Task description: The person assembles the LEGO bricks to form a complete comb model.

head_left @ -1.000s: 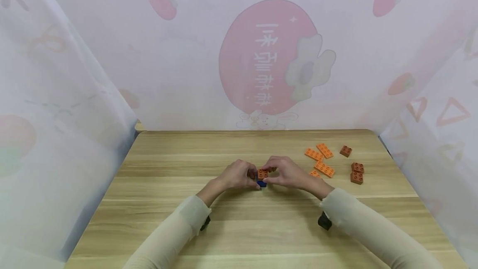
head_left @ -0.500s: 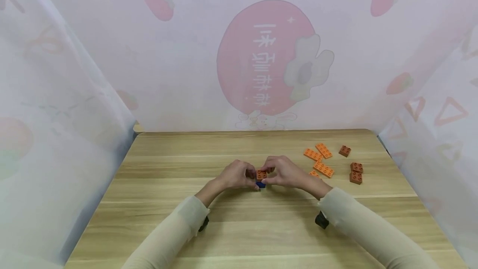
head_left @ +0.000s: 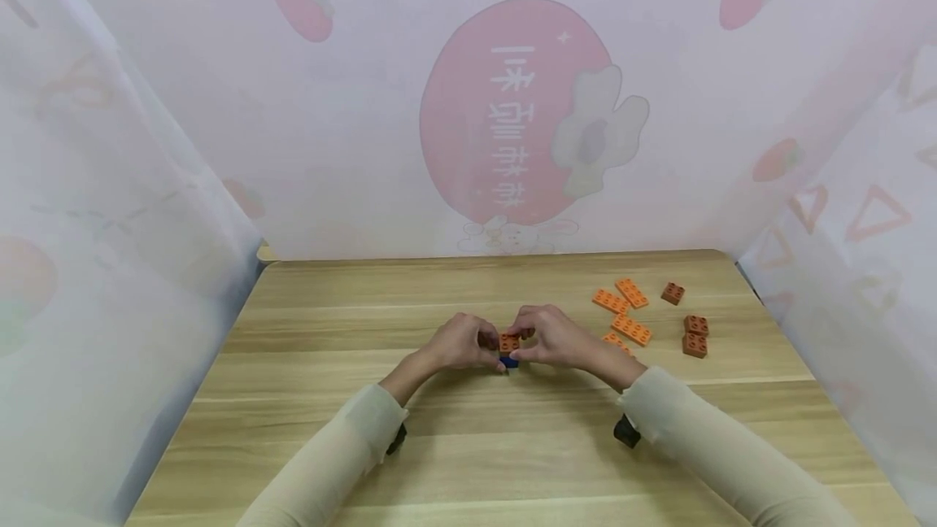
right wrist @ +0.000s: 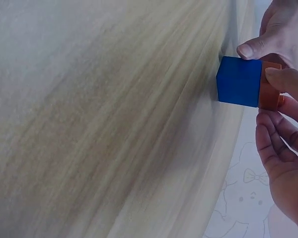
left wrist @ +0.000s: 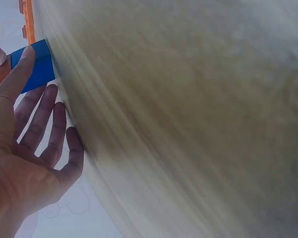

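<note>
At the middle of the table, a reddish-brown toy building brick [head_left: 508, 341] with studs sits on top of a blue block [right wrist: 238, 82]. My left hand [head_left: 463, 341] grips the blue block from the left, its thumb against the near face and its other fingers behind, as the left wrist view shows. From the right, my right hand [head_left: 552, 337] pinches the brown brick, thumb on its near side and fingertips on the far side. Brick and block lie face to face in the right wrist view.
Several flat orange bricks [head_left: 632, 329] lie right of my right hand. Further right are two brown bricks [head_left: 695, 345] side by side and a lone brown brick [head_left: 673, 293] behind them. A printed curtain [head_left: 366, 145] hangs behind the wooden table [head_left: 329, 405].
Both hands keep their hold on the brick and block with hardly any movement. The whole head view has shifted slightly, so everything appears a little further left.
</note>
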### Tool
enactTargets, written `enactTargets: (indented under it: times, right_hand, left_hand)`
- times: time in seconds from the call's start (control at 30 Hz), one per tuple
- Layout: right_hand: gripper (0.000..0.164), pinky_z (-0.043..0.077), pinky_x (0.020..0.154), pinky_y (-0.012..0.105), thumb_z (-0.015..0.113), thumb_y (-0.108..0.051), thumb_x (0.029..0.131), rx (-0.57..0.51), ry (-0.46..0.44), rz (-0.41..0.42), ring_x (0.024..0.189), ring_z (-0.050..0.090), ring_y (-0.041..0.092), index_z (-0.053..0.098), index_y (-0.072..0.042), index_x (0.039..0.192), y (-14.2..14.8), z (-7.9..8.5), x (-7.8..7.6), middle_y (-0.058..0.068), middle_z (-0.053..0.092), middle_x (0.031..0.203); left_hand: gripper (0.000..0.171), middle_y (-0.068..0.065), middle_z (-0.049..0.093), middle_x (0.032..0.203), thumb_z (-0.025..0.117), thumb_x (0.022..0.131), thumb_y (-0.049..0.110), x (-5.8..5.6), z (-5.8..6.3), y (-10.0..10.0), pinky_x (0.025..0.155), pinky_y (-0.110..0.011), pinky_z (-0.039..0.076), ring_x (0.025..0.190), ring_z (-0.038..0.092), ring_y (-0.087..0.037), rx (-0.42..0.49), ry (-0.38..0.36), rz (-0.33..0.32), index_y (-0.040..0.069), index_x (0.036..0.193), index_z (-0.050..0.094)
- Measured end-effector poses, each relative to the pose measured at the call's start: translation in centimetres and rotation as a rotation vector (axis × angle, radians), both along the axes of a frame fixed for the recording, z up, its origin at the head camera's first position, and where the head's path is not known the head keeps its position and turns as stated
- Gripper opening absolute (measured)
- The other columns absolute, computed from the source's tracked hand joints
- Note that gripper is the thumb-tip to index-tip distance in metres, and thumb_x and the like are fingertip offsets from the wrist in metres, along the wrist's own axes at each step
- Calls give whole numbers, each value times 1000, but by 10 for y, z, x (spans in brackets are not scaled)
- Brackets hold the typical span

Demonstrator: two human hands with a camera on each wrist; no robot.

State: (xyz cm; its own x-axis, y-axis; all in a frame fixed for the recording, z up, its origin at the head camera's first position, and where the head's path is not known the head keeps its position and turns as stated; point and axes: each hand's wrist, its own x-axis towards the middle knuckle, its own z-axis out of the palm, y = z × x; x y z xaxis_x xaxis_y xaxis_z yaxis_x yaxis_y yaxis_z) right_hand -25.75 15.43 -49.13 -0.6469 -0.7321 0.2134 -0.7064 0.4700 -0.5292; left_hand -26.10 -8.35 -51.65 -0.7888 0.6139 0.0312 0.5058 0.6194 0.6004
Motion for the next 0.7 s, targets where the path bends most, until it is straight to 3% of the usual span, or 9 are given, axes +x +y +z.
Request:
enactTargets:
  times: [0.7]
  right_hand:
    - [27,64,82,39,87,-15,90,-15,-9,2,93,73,23,80,-3,114,1,0,3,2,73,99]
  left_hand:
    - [23,7,79,90,95,81,28,-2,0,-1,76,-29,59,80,70,-5,45,-45,-7,17,95,80]
